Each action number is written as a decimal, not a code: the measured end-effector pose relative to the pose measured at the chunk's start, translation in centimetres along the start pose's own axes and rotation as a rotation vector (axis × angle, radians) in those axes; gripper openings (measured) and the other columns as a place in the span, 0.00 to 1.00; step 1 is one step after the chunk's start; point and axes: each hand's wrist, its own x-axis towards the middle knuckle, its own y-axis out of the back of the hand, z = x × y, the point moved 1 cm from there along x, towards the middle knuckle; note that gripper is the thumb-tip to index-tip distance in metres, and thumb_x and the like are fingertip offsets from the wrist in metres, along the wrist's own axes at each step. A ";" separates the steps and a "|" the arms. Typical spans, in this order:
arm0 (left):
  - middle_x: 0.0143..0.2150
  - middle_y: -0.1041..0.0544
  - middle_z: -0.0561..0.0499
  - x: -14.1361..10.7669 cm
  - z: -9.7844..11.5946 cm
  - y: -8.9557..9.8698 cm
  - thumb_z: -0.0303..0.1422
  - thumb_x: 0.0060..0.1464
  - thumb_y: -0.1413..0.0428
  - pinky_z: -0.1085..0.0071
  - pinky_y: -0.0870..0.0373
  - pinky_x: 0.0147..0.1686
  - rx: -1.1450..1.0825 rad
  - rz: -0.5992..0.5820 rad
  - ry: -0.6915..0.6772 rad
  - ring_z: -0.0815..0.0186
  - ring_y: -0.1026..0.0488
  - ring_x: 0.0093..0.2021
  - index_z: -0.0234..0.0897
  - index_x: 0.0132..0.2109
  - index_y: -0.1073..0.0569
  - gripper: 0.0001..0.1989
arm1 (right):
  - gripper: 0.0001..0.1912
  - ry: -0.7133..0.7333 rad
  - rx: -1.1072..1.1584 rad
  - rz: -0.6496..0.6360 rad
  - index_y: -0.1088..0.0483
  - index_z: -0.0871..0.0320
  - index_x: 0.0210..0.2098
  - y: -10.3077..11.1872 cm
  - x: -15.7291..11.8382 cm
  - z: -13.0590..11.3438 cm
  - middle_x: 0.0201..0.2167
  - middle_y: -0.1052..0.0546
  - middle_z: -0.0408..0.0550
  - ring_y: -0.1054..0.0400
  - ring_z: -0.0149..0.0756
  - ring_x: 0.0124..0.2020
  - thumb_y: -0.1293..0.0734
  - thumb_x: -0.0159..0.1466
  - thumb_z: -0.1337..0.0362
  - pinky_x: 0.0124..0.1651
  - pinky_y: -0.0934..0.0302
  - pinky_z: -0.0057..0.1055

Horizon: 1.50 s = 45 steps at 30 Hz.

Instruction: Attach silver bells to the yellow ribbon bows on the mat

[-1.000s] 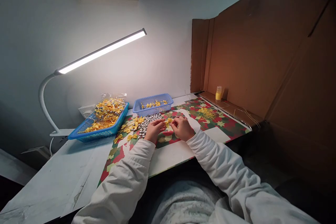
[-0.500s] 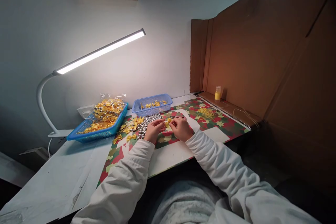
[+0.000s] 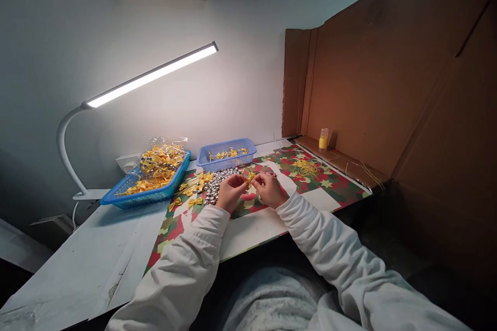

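Between the fingertips of both hands is a small yellow ribbon bow (image 3: 250,176), with a thin loop of cord showing just above it. My left hand (image 3: 230,192) is closed in a pinch at the bow's left side. From the right, my right hand (image 3: 269,189) pinches at the bow too, its fingers curled. The fingers partly cover the bow, so its knot is hard to make out. Close beside my left hand lies a heap of silver bells (image 3: 216,186). More yellow bows (image 3: 195,201) are spread to the left of the bells.
A blue basket (image 3: 144,201) at left holds a bagged pile of yellow bows and silver bells. Behind the bells, a lighter blue basket (image 3: 226,165) contains several bows. Yellow cords (image 3: 306,168) lie right, near a small yellow bottle (image 3: 323,140). A lamp (image 3: 155,75) hangs above; cardboard (image 3: 373,77) walls the right.
The fingers of both hands have shifted slightly around the bow, and a cord loop now stands up above it. The whole view has moved a little.
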 end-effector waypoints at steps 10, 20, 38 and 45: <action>0.20 0.28 0.53 0.2 -0.6 0.2 0.42 0.38 0.37 0.75 0.32 0.22 0.107 -0.013 -0.069 0.71 0.31 0.21 0.34 0.25 0.29 0.15 | 0.07 0.020 -0.043 -0.022 0.34 0.58 0.23 0.3 -0.2 -0.6 0.25 0.27 0.44 0.35 0.34 0.32 0.37 0.58 0.67 0.38 0.43 0.31; 0.20 0.27 0.53 0.2 0.0 0.1 0.42 0.35 0.37 0.74 0.30 0.25 -0.010 0.024 0.055 0.71 0.31 0.21 0.33 0.25 0.28 0.16 | 0.06 0.009 -0.038 -0.032 0.33 0.58 0.24 0.3 -0.2 -0.6 0.25 0.27 0.44 0.36 0.34 0.31 0.37 0.58 0.66 0.38 0.43 0.31; 0.20 0.28 0.53 0.2 0.0 0.1 0.44 0.33 0.35 0.73 0.31 0.26 -0.038 0.057 0.037 0.71 0.32 0.21 0.33 0.24 0.27 0.18 | 0.07 0.017 -0.029 0.002 0.36 0.58 0.22 0.0 -0.2 0.0 0.21 0.31 0.43 0.38 0.33 0.28 0.38 0.57 0.66 0.34 0.44 0.30; 0.20 0.27 0.53 0.3 -0.2 0.2 0.44 0.34 0.36 0.75 0.32 0.25 0.019 0.056 -0.009 0.71 0.32 0.21 0.34 0.24 0.26 0.17 | 0.06 -0.012 -0.050 0.009 0.34 0.58 0.23 -0.4 -0.3 0.1 0.21 0.30 0.43 0.37 0.33 0.27 0.37 0.57 0.66 0.31 0.45 0.29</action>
